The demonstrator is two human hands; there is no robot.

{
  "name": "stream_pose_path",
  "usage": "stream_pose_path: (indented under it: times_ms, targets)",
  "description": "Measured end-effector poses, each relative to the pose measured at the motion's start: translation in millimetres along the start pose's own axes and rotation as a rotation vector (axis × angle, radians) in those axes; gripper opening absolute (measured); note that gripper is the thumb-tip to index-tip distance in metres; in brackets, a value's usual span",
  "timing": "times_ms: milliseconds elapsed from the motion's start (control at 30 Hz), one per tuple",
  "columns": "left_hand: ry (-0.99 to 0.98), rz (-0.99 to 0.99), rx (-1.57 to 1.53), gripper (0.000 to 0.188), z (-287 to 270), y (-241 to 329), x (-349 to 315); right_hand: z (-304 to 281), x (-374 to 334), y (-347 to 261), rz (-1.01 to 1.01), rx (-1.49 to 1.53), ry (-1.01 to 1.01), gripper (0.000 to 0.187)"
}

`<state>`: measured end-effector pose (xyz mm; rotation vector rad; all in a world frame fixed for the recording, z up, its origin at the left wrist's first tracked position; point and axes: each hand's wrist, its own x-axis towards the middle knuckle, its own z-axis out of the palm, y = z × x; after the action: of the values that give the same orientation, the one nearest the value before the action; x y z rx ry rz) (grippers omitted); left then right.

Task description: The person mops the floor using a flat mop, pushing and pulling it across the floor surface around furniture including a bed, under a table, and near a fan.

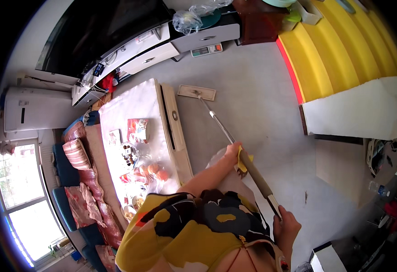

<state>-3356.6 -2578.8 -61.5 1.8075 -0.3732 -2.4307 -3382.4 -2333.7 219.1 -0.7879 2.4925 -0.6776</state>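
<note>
A flat mop lies across the middle of the view, its beige rectangular head (203, 93) resting flat on the grey floor beyond the table's corner. From the head, a silver pole (223, 127) slants back toward me and ends in a thicker tan grip section (255, 177). My left hand (233, 154) is wrapped round the pole just above that section. Lower down, my right hand (287, 225) closes round the handle's near end. Something yellow (241, 159) shows beside my left hand, partly hidden by the handle.
Left of the mop stands a marble-topped table (117, 109) with snack packets, a bag of fruit and bowls. A sofa (78, 195) is beyond it. A low television cabinet (151, 61) runs along the back. Yellow steps (334, 50) rise at right. A plastic bottle (379, 188) lies at far right.
</note>
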Motion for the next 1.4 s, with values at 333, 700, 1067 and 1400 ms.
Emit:
stream_pose_path:
  times_ms: [333, 700, 1067, 1400]
  targets:
    - [0.051, 0.072, 0.073, 0.017, -3.8, 87.8, 43.5, 53.0, 64.6, -31.0, -0.06, 0.018, 0.07, 0.03]
    - [0.054, -0.06, -0.125, 0.016, 41.6, 167.2, 52.4, 1.9, 184.1, -68.2, -0.076, 0.085, -0.096, 0.039]
    - [-0.179, -0.102, -0.452, 0.023, 66.8, 303.4, 67.3, -31.9, 403.2, -141.1, -0.579, -0.268, -0.216, 0.04]
    - [-0.214, -0.108, -0.616, 0.023, 100.4, 333.6, 119.9, -35.9, 466.6, -125.6, -0.635, -0.372, -0.161, 0.036]
